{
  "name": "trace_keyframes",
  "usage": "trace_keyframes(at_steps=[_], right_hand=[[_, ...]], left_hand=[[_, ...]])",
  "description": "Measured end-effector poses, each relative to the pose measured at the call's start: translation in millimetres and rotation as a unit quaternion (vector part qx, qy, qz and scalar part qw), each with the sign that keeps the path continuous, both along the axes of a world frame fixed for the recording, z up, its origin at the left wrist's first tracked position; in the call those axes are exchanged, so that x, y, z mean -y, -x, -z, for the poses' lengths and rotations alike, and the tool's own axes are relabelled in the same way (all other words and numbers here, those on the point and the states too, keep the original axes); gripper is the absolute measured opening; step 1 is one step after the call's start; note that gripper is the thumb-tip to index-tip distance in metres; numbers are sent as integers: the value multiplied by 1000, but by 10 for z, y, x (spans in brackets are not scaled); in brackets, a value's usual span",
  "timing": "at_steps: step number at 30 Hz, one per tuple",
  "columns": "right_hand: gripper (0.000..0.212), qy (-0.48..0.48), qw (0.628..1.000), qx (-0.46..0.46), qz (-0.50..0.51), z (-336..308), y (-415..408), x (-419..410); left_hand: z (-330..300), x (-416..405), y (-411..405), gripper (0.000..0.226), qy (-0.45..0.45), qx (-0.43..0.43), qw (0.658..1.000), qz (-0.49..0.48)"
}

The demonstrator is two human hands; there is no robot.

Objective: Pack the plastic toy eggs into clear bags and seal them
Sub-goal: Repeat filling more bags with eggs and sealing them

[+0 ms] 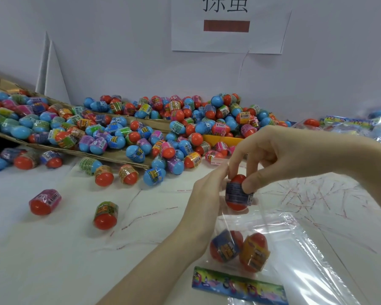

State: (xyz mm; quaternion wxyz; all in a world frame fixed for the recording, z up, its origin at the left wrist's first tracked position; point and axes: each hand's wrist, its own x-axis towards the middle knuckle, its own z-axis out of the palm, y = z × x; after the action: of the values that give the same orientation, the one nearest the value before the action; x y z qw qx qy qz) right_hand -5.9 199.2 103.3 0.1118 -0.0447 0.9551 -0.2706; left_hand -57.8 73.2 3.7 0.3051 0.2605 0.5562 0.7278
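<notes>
A big heap of blue and red plastic toy eggs (163,119) is lying along the far edge of the white tabletop (42,249), spilling off a flat brown cardboard sheet (119,156) at the far left. A few loose eggs are sitting alone nearer the left edge.

Near the front edge, a clear thin plastic bag (295,249) is lying flat with its mouth pointing away from the person. Two red eggs with bright wrappers (238,247) are already resting inside it, just above a long colourful paper card (238,286) at the bag's bottom.

The right hand (279,155) is pinching a red egg with a dark blue band (237,194) from above, thumb on the band, right at the bag's mouth. The left hand (207,194) is curling in beside that egg, and it looks to be holding the bag's lip open, though I cannot tell for sure because the film is so see-through.

These eggs look light, hard and smooth, so they may slip and roll. The shiny wrapped band around the middle looks like the best place to grip. The bag looks soft, floppy and slippery, so its edge needs holding.

The bag's right side is running off the front corner. The tiny words on the wrappers are too blurry to read. The pile at the far right edge is smeared, maybe finished packs.
</notes>
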Motion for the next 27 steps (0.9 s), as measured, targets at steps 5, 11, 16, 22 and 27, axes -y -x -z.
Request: trace_keyframes(at_steps=[5,11,16,22,27], right_hand=[[34,-17,1000,-7,22,-27,-59,-43],[10,-57,993,-55,83,-12,-101,-57],[11,-57,983,-110,135,33,-131,-81],[21,-93,965,-198,143,52,-177,-25],[18,-91,969,-206,105,46,-214,50]], left_hand=[[-19,14,25,18,-1,-2,1000,-4],[-11,4,16,23,-6,-21,1000,-9],[7,29,44,17,12,-17,1000,-1],[-2,63,59,41,4,12,998,57],[-25,81,53,43,-23,20,997,69]])
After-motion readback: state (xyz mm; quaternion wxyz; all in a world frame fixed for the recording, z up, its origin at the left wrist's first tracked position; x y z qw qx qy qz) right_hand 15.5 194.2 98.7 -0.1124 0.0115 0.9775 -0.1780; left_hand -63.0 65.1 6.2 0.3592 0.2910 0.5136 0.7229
